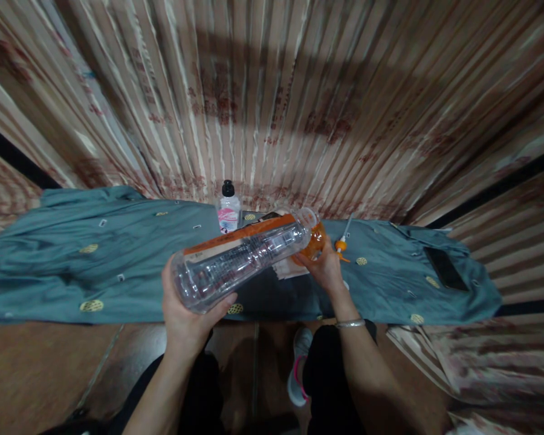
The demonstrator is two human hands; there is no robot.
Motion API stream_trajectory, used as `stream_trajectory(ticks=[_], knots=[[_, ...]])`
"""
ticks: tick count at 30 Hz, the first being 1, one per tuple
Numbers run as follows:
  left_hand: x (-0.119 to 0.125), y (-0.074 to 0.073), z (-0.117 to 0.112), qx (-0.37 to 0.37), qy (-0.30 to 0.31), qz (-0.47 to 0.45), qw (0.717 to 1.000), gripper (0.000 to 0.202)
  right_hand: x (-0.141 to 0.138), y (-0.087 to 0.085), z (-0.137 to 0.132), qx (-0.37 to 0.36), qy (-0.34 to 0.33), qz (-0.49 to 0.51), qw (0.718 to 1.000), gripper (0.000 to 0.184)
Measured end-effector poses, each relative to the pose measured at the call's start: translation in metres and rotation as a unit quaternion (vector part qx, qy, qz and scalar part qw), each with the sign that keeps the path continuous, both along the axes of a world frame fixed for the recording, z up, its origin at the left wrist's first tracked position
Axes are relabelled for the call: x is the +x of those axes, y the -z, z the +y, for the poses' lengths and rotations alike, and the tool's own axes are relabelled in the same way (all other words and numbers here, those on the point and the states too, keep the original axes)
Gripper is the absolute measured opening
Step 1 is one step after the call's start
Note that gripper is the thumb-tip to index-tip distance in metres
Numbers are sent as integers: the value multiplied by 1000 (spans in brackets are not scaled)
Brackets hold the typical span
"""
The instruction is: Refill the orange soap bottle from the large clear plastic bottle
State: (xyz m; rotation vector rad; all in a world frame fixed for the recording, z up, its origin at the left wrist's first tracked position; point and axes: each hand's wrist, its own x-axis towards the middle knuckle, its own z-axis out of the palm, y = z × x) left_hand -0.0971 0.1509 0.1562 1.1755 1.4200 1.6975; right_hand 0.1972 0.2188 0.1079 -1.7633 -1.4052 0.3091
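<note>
Tilted clear bottle [247, 258] beside orange container [316, 239]

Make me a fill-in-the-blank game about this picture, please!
1. The tilted clear bottle is held in the ____ hand.
2. The standing bottle has a ____ cap.
3. A silvery bracelet circles the ____ wrist.
4. The round spots on the teal cloth are ____.

Missing words: left; black; right; yellow.

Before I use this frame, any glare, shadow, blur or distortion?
Head view: glare streaks on the clear bottle in the left hand; head view: broad shadow across the curtain, folds fanning toward the corners; head view: the black-capped bottle's small print too soft to read.
</note>
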Motion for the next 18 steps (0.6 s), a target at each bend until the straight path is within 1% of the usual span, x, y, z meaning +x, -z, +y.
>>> stream_trajectory(ticks=[8,14,18], knots=[[-3,2,1,2,-4,17,1000,108,1,1,1,-1,-2,-3,1000,85],[-5,4,2,7,-1,29,1000,109,2,3,0,4,2,-14,1000,91],[-12,8,4,2,3,46,999,110,1,4,1,14,0,-19,1000,92]])
